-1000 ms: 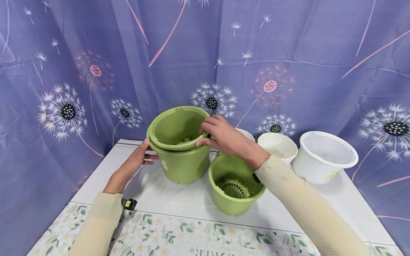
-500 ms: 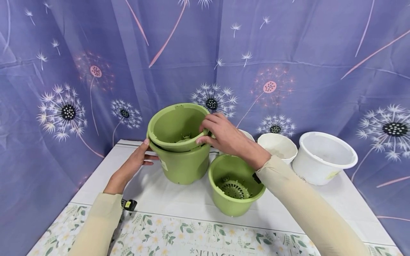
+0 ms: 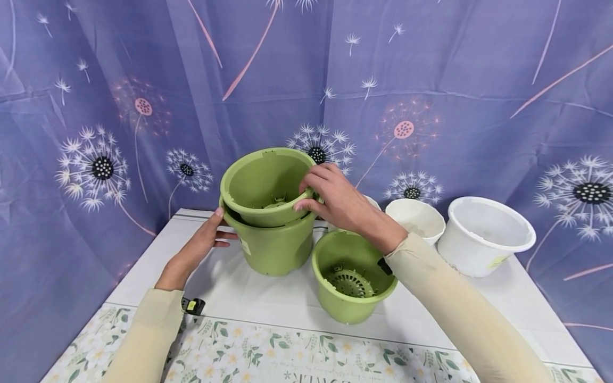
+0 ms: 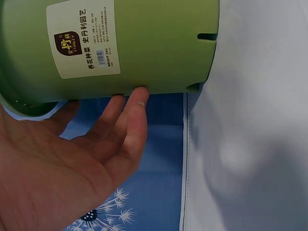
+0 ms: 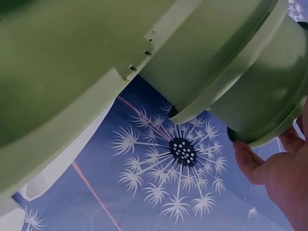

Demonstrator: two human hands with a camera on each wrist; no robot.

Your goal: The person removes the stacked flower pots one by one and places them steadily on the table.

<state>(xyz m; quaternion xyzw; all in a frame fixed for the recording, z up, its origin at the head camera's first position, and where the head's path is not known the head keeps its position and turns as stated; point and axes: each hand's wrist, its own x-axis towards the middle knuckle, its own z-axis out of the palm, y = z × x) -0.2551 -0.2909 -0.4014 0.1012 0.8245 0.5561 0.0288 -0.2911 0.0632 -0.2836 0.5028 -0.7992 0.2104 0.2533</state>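
Note:
Two green flower pots stand nested at the left of the table in the head view. The outer pot [image 3: 278, 252] rests upright and bears a label [image 4: 84, 38], seen in the left wrist view. The inner pot [image 3: 251, 183] sits partly raised out of it, slightly tilted, its right side higher. My right hand [image 3: 340, 205] pinches the inner pot's right rim, thumb outside and fingers over the edge. My left hand [image 3: 198, 244] touches the outer pot's left side, thumb at the rim and relaxed fingertips against the wall [image 4: 168, 79]. Below my right wrist stands another green pot [image 3: 351, 306] with a slotted bottom.
A white tub-shaped pot [image 3: 474, 252] stands at the right, beside a white bowl-like pot [image 3: 414, 218]. Another white pot [image 3: 371, 203] is mostly hidden behind my right hand. A patterned purple curtain [image 3: 268, 111] hangs behind the table [image 3: 220, 298].
My right hand has raised the inner pot a little, so more of its wall shows above the outer pot's rim. The left hand and the outer pot have stayed in place.

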